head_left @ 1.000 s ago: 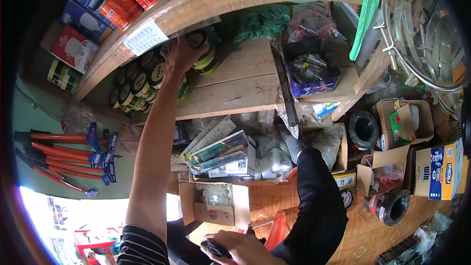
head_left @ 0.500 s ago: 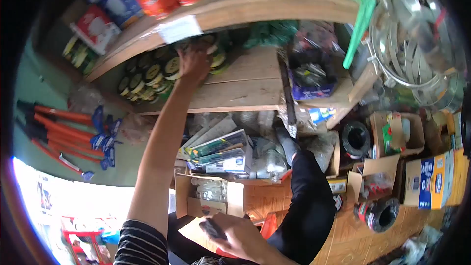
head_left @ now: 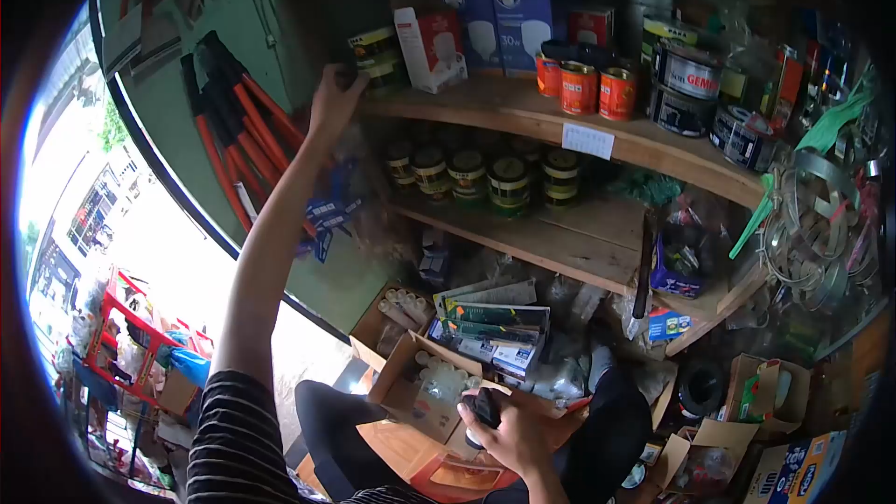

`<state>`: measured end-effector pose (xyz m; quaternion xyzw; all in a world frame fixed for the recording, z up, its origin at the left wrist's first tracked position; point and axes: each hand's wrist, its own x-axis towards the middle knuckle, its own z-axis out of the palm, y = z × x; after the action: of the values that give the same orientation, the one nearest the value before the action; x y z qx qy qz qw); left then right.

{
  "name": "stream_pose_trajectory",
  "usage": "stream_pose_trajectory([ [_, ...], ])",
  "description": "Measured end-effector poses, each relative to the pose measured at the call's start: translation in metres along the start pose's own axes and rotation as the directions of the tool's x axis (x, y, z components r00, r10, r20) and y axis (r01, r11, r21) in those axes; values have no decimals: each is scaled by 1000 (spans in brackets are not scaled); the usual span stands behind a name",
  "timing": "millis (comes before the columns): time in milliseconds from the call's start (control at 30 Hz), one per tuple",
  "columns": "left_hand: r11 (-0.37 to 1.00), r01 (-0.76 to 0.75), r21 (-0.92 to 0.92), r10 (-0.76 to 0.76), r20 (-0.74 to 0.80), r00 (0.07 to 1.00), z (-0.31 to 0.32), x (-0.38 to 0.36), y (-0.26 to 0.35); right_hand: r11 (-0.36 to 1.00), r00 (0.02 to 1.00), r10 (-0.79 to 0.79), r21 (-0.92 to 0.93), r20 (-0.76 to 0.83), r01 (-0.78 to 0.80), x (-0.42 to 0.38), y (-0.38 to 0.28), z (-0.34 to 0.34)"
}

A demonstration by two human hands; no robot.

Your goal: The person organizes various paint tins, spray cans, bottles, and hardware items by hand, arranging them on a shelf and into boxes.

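Overhead, two long raw wooden shelves (head_left: pixel 597 135) fill the wall, the upper one carrying tall blue cardboard boxes with a white bulb picture (head_left: pixel 509 23), one printed "30w", and a red-and-white carton (head_left: pixel 431 47) just beside them. Next along stand orange-red tins (head_left: pixel 597 89) and grey cans, one reading "GENM" (head_left: pixel 689 84) in red letters. A small white paper note (head_left: pixel 588 141) hangs from the shelf edge, its writing too small to read. Below it, a row of dark round jars with yellow-green labels (head_left: pixel 490 177) lines the lower shelf. Red long-handled tools (head_left: pixel 238 145) lean on the green wall. The left hand (head_left: pixel 334 101) is raised to the upper shelf's left end, fingers curled at a dark item by the yellow-banded tins (head_left: pixel 378 56); whether they clamp it I cannot tell. The right hand (head_left: pixel 513 425), low near the lap, is wrapped around a small black object (head_left: pixel 484 406), just beside an open brown cardboard box of white tubes (head_left: pixel 434 378)
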<state>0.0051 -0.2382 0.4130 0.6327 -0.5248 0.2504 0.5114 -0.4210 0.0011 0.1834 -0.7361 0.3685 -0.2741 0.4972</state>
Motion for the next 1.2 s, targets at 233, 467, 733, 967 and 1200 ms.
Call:
stream_pose_trajectory([
  [233,841,130,-525,78,355,932,57,44,-56,995,998,63,-81,-15,-64,12,-6,1],
  [467,801,292,-522,-215,203,955,104,60,-60,998,980,65,-12,-187,-69,23,15,-6],
  [733,960,214,-181,-215,13,976,94,47,-71,992,960,-122,-64,-252,110,31,15,-2],
  [967,899,293,-326,-297,39,954,32,0,-38,940,989,117,330,-87,-83,26,0,4],
  [1200,599,329,-730,-152,300,942,-83,-121,13,987,985,102,135,-141,-83,25,24,9],
])
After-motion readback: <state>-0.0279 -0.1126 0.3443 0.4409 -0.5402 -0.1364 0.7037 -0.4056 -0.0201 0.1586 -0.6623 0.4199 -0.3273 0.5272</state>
